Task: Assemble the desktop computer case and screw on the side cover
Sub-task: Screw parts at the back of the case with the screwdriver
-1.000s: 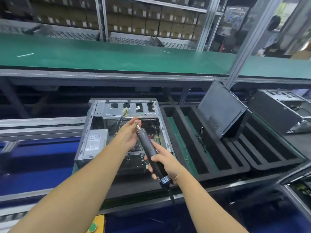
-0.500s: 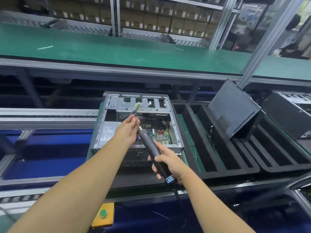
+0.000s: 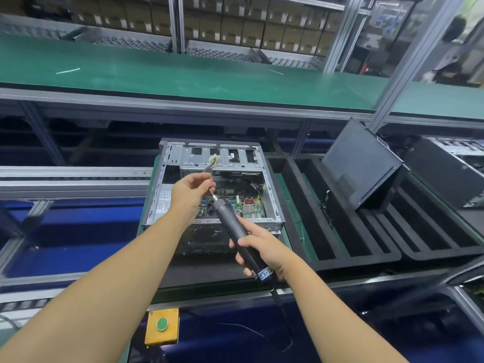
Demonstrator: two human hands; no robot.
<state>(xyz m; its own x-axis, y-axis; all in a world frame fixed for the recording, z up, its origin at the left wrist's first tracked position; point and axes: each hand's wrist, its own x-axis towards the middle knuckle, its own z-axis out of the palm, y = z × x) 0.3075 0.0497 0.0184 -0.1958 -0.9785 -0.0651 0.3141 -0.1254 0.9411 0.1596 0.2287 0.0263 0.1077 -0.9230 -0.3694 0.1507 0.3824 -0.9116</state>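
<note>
Above the open case [image 3: 213,189], left fingers [image 3: 203,182] pinch the bit; right hand [image 3: 262,251] grips the screwdriver [image 3: 233,230].

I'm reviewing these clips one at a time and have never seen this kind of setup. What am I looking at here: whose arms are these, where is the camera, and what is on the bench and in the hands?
No machine here: the two bare arms belong to a person, and the single camera sits on their head, looking forward and down, so the view bends at the edges. The right hand grips a black electric screwdriver with a cord. The left hand pinches at the bit's tip; whether a screw is there is too small to tell. Behind them an open computer case lies on the line, its circuit board exposed. To the right, a dark side cover leans in a black slotted tray. A yellow box with a green button sits below the bench edge.
</note>
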